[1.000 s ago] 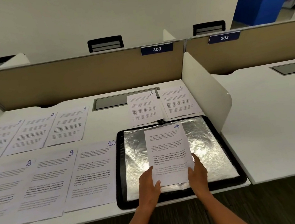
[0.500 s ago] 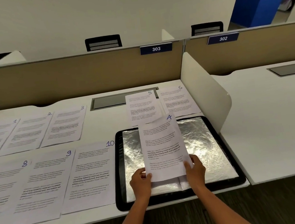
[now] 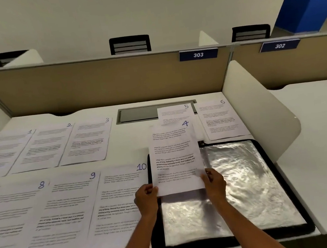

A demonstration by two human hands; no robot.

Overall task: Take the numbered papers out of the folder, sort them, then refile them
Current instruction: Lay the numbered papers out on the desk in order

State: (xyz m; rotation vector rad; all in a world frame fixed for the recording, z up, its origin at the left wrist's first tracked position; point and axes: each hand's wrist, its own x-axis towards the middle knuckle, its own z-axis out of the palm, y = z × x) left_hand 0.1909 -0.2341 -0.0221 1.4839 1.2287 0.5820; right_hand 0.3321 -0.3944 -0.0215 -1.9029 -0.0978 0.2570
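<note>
Both hands hold the sheet numbered 4 (image 3: 175, 157) by its near corners: the left hand (image 3: 147, 200) pinches the near left corner and the right hand (image 3: 215, 183) pinches the near right corner, fingers curled round the paper's edges. The sheet is raised over the left part of the open black folder (image 3: 282, 173), whose shiny clear sleeve faces up, at the near right of the white desk (image 3: 129, 154). Sheet 5 (image 3: 174, 113) and sheet 6 (image 3: 221, 119) lie just beyond the folder. Sheets 1, 2 and 3 (image 3: 89, 142) form a far left row, and sheets 7, 8, 9 and 10 (image 3: 117, 206) form a near row left of the folder.
</note>
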